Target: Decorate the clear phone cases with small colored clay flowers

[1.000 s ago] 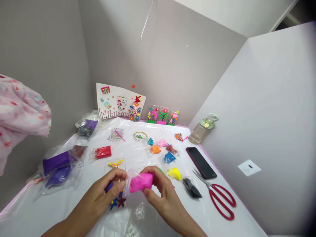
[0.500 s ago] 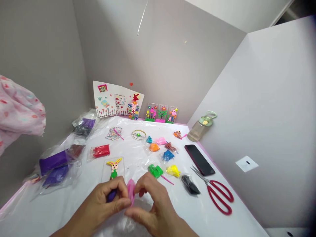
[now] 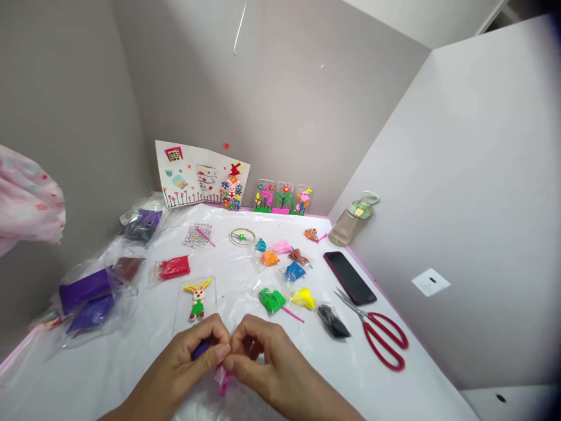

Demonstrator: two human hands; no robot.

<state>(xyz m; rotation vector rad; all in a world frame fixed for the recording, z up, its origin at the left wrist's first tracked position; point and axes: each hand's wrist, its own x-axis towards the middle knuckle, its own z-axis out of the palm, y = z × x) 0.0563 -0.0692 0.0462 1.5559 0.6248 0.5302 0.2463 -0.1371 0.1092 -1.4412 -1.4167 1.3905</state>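
Soft matt pink clay sits pinched between the left hand and right hand, over crinkly clear plastic wrap. Right of it, the scissors show bright metal blades and glossy red plastic handles; beyond those lies a glossy black phone. The tabletop looks smooth white

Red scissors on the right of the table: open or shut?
Slightly open. The red scissors lie flat beside the phone, their blade tips a little apart and the two handle loops spread, away from both hands.
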